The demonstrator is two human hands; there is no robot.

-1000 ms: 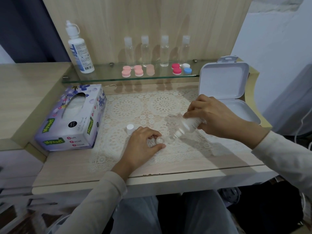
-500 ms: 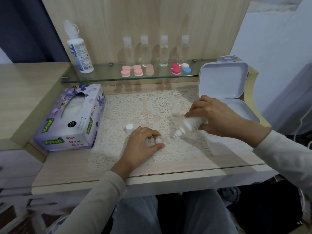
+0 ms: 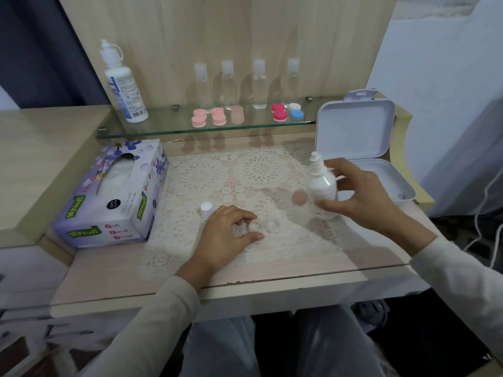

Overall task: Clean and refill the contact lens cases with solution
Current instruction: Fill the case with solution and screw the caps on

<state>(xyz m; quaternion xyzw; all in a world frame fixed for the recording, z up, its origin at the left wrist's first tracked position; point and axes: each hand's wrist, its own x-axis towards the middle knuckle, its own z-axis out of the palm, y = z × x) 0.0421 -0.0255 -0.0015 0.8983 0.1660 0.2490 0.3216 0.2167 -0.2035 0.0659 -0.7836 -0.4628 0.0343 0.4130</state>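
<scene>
A clear open lens case lies on the lace mat. My left hand pinches its left well between thumb and fingers. My right hand holds a small white solution bottle upright at the mat's right side, nozzle up, thumb at its base and fingers behind it. A white cap stands just left of my left hand. A pale pink cap lies beside the bottle.
A tissue box sits at the left. The glass shelf carries a large solution bottle, several small clear bottles, and pink, red and white-blue lens cases. An open white box stands at the right.
My right hand has lifted the bottle away from the lens case, turned it from tilted nozzle-down to upright, and moved it right. My left hand stays on the case.
</scene>
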